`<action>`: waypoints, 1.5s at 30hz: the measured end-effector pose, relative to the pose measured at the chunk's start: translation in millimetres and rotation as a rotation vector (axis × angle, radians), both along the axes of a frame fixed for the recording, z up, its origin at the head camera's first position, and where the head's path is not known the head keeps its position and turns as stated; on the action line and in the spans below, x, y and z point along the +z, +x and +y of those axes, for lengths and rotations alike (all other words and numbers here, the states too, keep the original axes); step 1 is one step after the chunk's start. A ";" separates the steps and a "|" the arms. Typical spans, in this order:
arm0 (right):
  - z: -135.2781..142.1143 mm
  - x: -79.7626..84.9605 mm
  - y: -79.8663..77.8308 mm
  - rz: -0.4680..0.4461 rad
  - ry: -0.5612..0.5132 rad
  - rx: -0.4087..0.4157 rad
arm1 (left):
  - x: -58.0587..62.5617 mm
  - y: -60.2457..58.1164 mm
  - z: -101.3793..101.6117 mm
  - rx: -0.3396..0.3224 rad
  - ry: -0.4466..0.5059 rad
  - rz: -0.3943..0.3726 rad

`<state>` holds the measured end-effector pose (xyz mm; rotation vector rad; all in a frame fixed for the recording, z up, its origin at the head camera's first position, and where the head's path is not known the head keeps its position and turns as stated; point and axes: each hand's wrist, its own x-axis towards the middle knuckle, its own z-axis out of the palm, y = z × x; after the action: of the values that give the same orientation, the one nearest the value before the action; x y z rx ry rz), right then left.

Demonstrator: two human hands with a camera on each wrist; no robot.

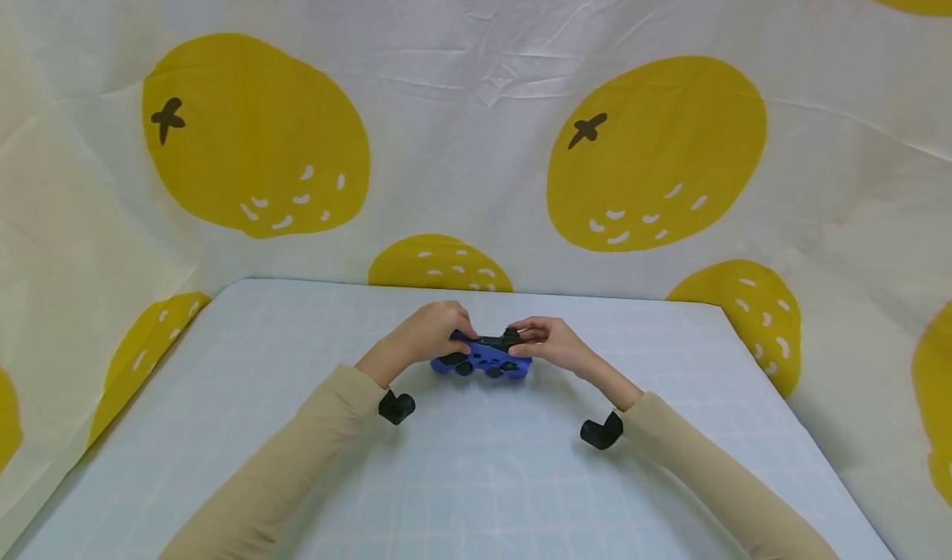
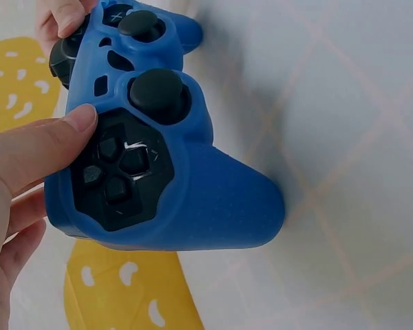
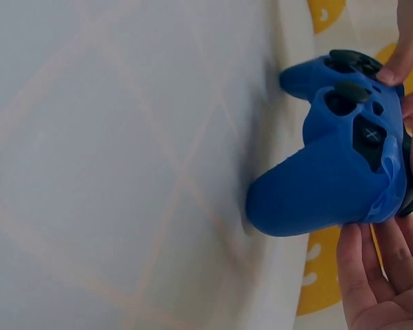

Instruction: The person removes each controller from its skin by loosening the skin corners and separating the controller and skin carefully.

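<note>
A black game controller [image 1: 506,341] sits in a blue silicone cover [image 2: 220,196], between both hands over the table. My left hand [image 1: 439,333] pinches its left end, thumb on the front beside the directional pad [image 2: 113,161] and fingers behind. At the other end, my right hand [image 1: 550,344] holds the controller's black shoulder part, which sticks out past the cover. In the right wrist view the cover's edge [image 3: 389,182] is bunched near the X button [image 3: 372,135], with the thumb on the black part and fingers at the back. The grips point down toward the table, close over it.
The table [image 1: 476,477] has a pale blue checked cloth. Behind it hangs a white curtain [image 1: 454,163] printed with large yellow fruits, which also runs along both sides. A black wrist mount [image 1: 397,407] hangs under the left wrist, another [image 1: 601,430] under the right.
</note>
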<state>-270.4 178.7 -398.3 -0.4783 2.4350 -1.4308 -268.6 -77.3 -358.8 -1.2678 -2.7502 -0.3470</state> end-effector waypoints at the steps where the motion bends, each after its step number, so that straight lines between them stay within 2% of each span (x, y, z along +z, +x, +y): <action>1: 0.1 -0.2 -0.1 0.001 0.004 0.002 | 1.0 0.0 0.2 -0.004 -0.008 0.014; 8: -0.1 0.6 -0.5 -0.024 0.029 0.001 | 9.0 1.0 3.3 -0.036 -0.051 0.047; 11: -1.2 2.5 0.3 -0.034 0.036 0.010 | 12.0 0.3 5.5 -0.047 -0.066 0.031; 14: -3.0 2.8 1.6 -0.047 0.029 0.011 | 14.5 -2.8 6.8 -0.057 -0.075 -0.029; 21: -6.2 -2.3 3.8 -0.108 -0.037 -0.003 | 19.2 -13.7 7.7 -0.077 -0.064 -0.282; 23: -6.7 -2.6 5.2 -0.105 -0.040 -0.005 | 20.3 -16.4 8.3 -0.103 -0.062 -0.329; 28: -8.4 -0.6 9.0 -0.090 -0.018 -0.037 | 20.6 -23.1 11.0 -0.192 -0.048 -0.386; 34: -8.7 0.2 7.5 -0.093 -0.003 -0.050 | 18.9 -28.6 9.5 -0.290 0.026 -0.443; 39: -7.7 0.8 6.7 -0.082 0.003 -0.028 | 16.9 -30.3 7.1 -0.299 0.062 -0.527; 45: -6.3 2.9 10.4 0.008 0.062 0.039 | 18.4 -28.0 11.3 -0.268 -0.013 -0.549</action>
<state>-260.0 172.4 -395.4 -0.5160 2.4539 -1.3364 -296.6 -66.0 -340.4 -1.7771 -2.9985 -0.8109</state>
